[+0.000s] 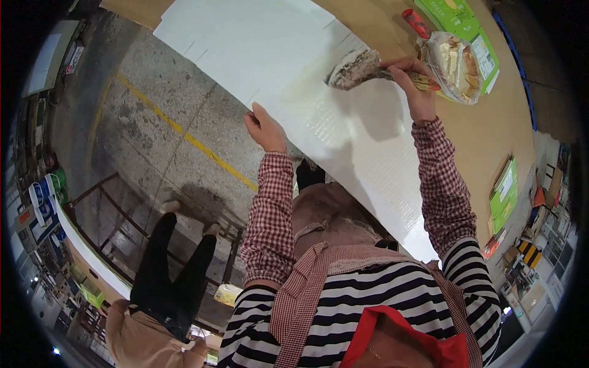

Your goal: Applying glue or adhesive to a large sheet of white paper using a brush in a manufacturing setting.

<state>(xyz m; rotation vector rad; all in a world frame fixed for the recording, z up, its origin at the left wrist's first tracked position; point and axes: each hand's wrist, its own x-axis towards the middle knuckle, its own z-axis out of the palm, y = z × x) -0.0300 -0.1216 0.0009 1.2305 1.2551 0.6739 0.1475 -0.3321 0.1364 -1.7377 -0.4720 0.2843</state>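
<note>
1. We see the right hand [416, 83] grasping a wide brush [354, 69] by its handle, fingers wrapped round it; the bristles point left, over the white sheet [245, 52].
2. The brush's long axis runs roughly left to right, with the bristles left of the grip and the handle's end on the right. We cannot tell whether the bristles touch the sheet or hang just above it.
3. The sheet slants from far left to near right on the brown tabletop [491, 138], its left edge reaching out over the floor [165, 92]. We see glossy streaks across its middle and near part.
4. The left hand [267, 130] is at that left edge, fingers curled and thumb raised; we cannot tell whether it pinches the sheet or merely rests against it.
5. Just right of the right hand lies a plastic-lined container [451, 66] of pale paste, with a red handle [416, 23] at its far left. As we judge it, the key relation is this: bristles to the left, paste to the right, the right hand between them and much nearer both than the left.
</note>
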